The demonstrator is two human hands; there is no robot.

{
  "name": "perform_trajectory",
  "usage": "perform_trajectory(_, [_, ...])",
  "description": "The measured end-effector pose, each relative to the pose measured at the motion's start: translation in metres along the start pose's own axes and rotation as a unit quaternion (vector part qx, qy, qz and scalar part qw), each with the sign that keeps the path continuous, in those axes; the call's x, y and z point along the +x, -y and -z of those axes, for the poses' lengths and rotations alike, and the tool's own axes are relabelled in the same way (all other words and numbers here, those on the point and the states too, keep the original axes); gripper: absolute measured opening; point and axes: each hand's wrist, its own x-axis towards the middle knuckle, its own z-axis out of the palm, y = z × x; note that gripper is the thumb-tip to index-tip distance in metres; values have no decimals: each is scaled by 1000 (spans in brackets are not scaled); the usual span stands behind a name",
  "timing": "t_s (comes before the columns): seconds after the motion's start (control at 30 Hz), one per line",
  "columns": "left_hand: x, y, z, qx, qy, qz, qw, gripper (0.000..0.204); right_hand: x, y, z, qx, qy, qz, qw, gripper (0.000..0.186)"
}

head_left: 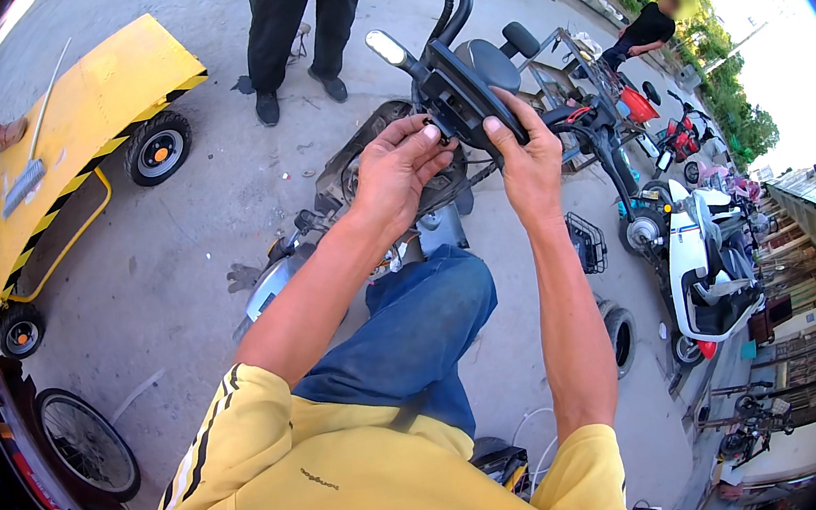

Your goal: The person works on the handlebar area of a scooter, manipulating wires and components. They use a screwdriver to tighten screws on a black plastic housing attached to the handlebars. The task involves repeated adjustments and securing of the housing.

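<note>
A black dashboard housing (471, 97) of an electric scooter is raised at the handlebar. My right hand (530, 155) is closed on its near right edge, thumb on the face turned to me. At the housing's lower left, my left hand (400, 163) pinches with thumb and forefinger; a small dark part shows at the fingertips, too small to name. A bright oval, probably a mirror (386, 48), sticks out left of the housing. Black handlebar tubing (450, 3) rises behind it. Below my hands lies the scooter's opened dark front body (344, 177).
A yellow flat cart (97, 89) with a brush (25, 183) on it stands at left. One person (301, 25) stands just beyond the scooter. A bicycle wheel (87, 443) is at lower left. On the right are a tyre (621, 339), a wire basket (587, 243) and a white scooter (697, 272).
</note>
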Motion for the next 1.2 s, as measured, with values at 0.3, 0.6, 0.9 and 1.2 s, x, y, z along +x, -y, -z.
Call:
perform_trajectory(0.3, [10,-1,-12,28,-3,-29,999,17,-1,1,-1,-3,-2,14,1000,37])
perform_trajectory(0.6, [14,-2,-23,47,4,-46,998,21,5,-1,5,0,11,-7,1000,39])
perform_trajectory(0.9, [19,-1,-29,56,16,-53,997,24,8,0,10,11,41,-21,999,40])
perform_trajectory(1.2, [19,-1,-26,80,0,-54,995,27,7,3,9,-10,45,-13,999,40])
